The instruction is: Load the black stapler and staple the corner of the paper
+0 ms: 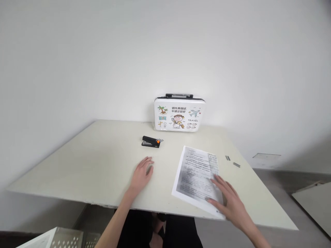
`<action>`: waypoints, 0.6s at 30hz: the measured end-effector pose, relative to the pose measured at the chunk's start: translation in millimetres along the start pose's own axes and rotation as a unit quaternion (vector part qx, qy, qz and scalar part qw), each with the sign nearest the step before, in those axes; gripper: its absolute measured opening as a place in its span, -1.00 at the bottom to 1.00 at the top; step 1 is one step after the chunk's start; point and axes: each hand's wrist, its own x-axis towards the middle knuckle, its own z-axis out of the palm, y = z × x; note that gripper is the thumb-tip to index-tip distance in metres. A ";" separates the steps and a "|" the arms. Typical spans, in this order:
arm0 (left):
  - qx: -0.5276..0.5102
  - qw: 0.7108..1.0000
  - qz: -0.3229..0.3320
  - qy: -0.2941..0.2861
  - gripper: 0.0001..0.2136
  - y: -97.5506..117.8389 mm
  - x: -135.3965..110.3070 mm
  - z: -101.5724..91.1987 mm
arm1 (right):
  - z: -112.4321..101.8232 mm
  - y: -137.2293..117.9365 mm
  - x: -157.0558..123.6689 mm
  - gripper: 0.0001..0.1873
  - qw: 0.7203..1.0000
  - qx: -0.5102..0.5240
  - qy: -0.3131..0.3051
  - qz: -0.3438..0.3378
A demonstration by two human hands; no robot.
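My left hand (pixel 141 174) rests on the tabletop with its fingers loosely extended and nothing in them. Just beyond it lies a black stapler (pixel 151 142) with an orange part, and a few grey staple strips (pixel 161 140) show at its right end. My right hand (pixel 229 199) lies over the lower right edge of a printed sheet of paper (pixel 193 172), thumb and fingers spread. The hand covers part of the sheet's right side. Farther right are two small staple strips, one dark grey (pixel 227 158) and one lighter (pixel 236 165).
A white cartoon-printed case (pixel 179 115) with a black handle stands upright against the wall at the table's back. The pale table (pixel 85 165) ends close to my legs. At the lower left is a white perforated container (pixel 67 237); a pale panel (pixel 315 203) sits on the right.
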 end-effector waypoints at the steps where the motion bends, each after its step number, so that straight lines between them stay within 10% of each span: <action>1: -0.003 1.000 -0.003 0.002 -0.77 -0.1 -0.1 -0.3 | 2.0 -6.3 0.5 -0.22 1.000 0.004 -0.008 -0.011; 18: -0.031 0.999 0.008 -0.008 -0.68 -4.8 -1.9 -8.9 | 39.2 -119.2 33.1 -0.14 0.986 0.064 -0.095 -0.119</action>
